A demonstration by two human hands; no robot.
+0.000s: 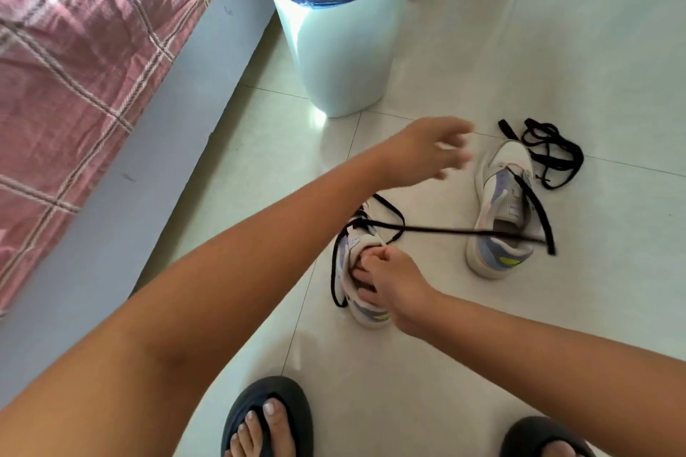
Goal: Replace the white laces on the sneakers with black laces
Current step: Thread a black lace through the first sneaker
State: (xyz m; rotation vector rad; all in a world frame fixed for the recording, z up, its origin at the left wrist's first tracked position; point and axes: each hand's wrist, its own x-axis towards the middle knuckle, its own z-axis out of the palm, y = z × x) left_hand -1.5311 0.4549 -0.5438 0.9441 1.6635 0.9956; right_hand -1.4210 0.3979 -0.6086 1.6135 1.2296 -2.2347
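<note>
At the bottom, two feet in dark slippers [273, 415] stand on the pale tiled floor [612, 48]. A little farther, the right hand [386, 278] has its fingers curled into the opening of the near sneaker [365, 271] and grips its collar. A black lace [445, 231] is partly threaded in this sneaker; one end runs tight to the right, across the heel of the second sneaker [499, 211], which lies just beside. The left hand [430, 152] is in the air above the floor, blurred, with fingers spread and holding nothing. Beyond the second sneaker, another black lace [549, 152] lies loose on the floor, touching its toe. Farther stands a white bin [341, 48] with a blue bag, beside a bed with a pink checked cover [74, 48].
</note>
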